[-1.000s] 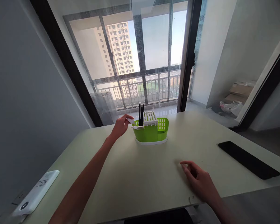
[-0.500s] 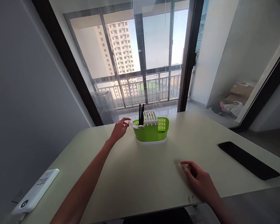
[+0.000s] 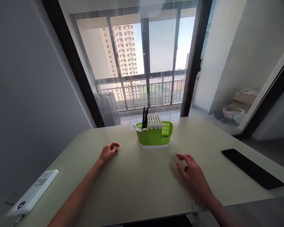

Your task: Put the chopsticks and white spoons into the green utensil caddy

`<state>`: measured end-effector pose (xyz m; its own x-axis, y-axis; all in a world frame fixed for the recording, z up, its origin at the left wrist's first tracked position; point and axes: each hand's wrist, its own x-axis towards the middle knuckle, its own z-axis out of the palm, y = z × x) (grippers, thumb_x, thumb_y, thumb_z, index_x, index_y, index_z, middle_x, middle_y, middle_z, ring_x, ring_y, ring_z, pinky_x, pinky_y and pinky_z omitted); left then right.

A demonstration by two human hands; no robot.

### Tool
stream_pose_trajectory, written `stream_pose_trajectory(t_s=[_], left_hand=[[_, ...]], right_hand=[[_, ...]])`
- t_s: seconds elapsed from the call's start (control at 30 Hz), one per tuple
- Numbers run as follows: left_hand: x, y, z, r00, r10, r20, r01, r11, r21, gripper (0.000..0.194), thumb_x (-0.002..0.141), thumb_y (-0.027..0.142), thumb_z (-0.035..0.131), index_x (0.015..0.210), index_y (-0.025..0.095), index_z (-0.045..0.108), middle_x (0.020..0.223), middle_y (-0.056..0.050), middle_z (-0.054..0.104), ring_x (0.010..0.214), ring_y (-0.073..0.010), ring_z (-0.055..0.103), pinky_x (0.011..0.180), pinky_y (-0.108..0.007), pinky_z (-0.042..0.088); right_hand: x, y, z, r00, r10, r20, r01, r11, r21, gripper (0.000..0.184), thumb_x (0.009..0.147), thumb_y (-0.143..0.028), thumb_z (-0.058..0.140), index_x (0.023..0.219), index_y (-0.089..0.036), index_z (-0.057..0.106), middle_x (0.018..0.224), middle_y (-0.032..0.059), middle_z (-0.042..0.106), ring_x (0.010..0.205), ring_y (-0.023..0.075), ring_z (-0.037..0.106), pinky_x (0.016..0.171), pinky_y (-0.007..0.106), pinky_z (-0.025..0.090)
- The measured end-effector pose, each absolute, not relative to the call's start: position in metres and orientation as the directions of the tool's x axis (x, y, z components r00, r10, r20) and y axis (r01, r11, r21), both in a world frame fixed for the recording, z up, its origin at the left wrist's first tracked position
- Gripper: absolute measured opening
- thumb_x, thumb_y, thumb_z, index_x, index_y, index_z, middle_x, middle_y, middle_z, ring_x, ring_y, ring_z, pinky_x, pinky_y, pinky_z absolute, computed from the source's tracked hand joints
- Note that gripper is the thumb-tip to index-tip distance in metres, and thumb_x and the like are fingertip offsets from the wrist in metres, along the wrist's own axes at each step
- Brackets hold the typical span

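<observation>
A green utensil holder (image 3: 153, 138) with a white base stands on the table, holding black chopsticks (image 3: 145, 118) upright and a white spoon (image 3: 137, 128) leaning out at its left. A white slotted rack (image 3: 154, 121) sits across its top. My left hand (image 3: 110, 151) is over the table, left of the holder and nearer to me, its fingers loosely bent with nothing seen in them. To the right and in front of the holder is my right hand (image 3: 190, 171), thumb and fingers apart, holding nothing.
A pale table (image 3: 137, 189) bears a black flat mat-like thing (image 3: 252, 168) at the right and a white device (image 3: 34, 192) at the left edge. Behind the table stands a dark-framed glass door (image 3: 191, 63). Cardboard boxes (image 3: 245, 96) and bags lie on the floor beyond it.
My left hand has let go of the white spoon and drawn back toward me, down and left. My right hand has moved slightly forward and left, its fingers spreading more.
</observation>
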<state>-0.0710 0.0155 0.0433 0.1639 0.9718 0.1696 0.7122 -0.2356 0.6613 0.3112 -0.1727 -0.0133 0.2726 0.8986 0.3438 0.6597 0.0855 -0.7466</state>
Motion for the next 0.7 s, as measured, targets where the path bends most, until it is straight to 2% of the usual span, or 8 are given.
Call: stream_pose_trajectory(t_s=[0.07,0.13,0.2,0.4,0.53,0.7], left_hand=[[-0.082,0.009,0.037,0.149,0.976,0.162,0.711,-0.219,0.668,0.034,0.083,0.047,0.050,0.097,0.023,0.070,0.080,-0.001,0.075,0.084,-0.0226,0.070,0.077,-0.029,0.052],[-0.088,0.004,0.032,0.140,0.976,0.164,0.710,-0.214,0.671,0.034,0.083,0.047,0.050,0.098,0.023,0.071,0.081,-0.001,0.075,0.084,-0.0225,0.069,0.078,-0.029,0.052],[-0.092,0.000,0.030,0.138,0.977,0.165,0.708,-0.214,0.673,0.033,0.083,0.046,0.051,0.097,0.024,0.071,0.083,0.000,0.075,0.084,-0.0225,0.069,0.079,-0.029,0.051],[-0.094,-0.008,0.025,0.187,0.963,0.197,0.707,-0.270,0.653,0.030,0.084,0.041,0.050,0.096,0.023,0.071,0.095,-0.002,0.077,0.087,-0.0225,0.069,0.082,-0.031,0.052],[-0.094,-0.008,0.022,0.210,0.956,0.205,0.697,-0.293,0.655,0.031,0.085,0.041,0.049,0.097,0.023,0.071,0.098,-0.003,0.077,0.090,-0.0229,0.068,0.084,-0.032,0.052],[-0.096,-0.009,0.017,0.225,0.951,0.212,0.679,-0.309,0.666,0.030,0.085,0.042,0.051,0.096,0.023,0.071,0.100,-0.003,0.077,0.092,-0.0226,0.069,0.083,-0.031,0.051]], right_hand=[[0.304,-0.150,-0.001,0.231,0.872,0.431,0.729,0.138,-0.670,0.047,0.095,-0.048,0.044,0.133,-0.023,0.056,0.136,0.0143,0.054,0.082,0.0184,0.067,0.068,0.033,0.054],[0.298,-0.125,0.010,0.201,0.889,0.412,0.739,0.139,-0.659,0.052,0.097,-0.046,0.042,0.144,-0.024,0.044,0.149,0.0168,0.040,0.080,0.0161,0.069,0.065,0.032,0.054],[0.293,-0.101,0.015,0.213,0.900,0.381,0.788,0.073,-0.611,0.053,0.099,-0.046,0.041,0.147,-0.023,0.037,0.155,0.0171,0.033,0.077,0.0143,0.069,0.067,0.033,0.054],[0.294,-0.063,0.007,0.203,0.911,0.359,0.870,0.000,-0.493,0.047,0.103,-0.051,0.034,0.137,-0.022,0.049,0.145,0.0126,0.048,0.104,0.0232,0.067,0.075,0.034,0.053],[0.307,-0.057,-0.001,0.217,0.904,0.368,0.890,-0.029,-0.455,0.051,0.104,-0.055,0.027,0.142,-0.026,0.046,0.148,0.0100,0.048,0.121,0.0260,0.060,0.079,0.037,0.054],[0.336,-0.042,-0.011,0.225,0.916,0.332,0.903,-0.068,-0.424,0.057,0.103,-0.060,0.023,0.146,-0.029,0.043,0.154,0.0088,0.044,0.125,0.0281,0.057,0.083,0.042,0.056]])
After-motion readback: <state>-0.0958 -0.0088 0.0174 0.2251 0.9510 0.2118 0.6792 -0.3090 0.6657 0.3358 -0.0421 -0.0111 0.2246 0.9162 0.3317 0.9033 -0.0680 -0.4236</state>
